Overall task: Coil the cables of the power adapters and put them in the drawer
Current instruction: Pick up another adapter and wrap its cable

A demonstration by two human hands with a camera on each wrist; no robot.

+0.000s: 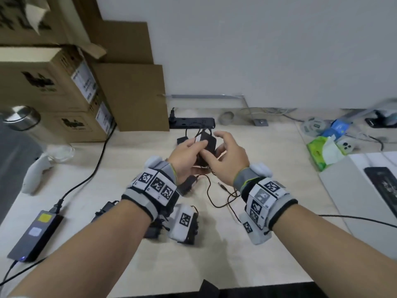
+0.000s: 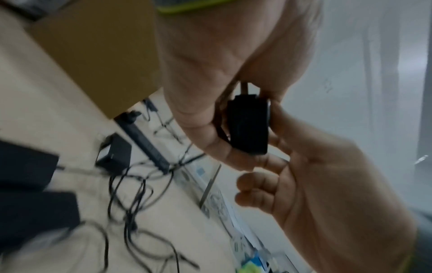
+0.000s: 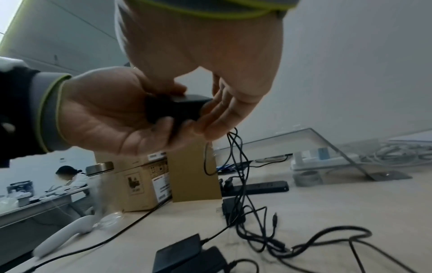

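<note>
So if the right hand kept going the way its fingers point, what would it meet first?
The black power adapter held up by the left hand: the right hand has its fingers straight, reaching leftward, and they seem already to touch it; depth is unclear.

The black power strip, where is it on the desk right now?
In the head view, the black power strip lies at the desk's far edge by the wall, right of the cardboard boxes, just beyond both hands.

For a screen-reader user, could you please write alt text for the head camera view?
Above a pale desk, the left hand holds a black power adapter while the right hand touches it, fingers spread. Loose black cables trail below; cardboard boxes stand at the left, a black power strip behind.
</note>
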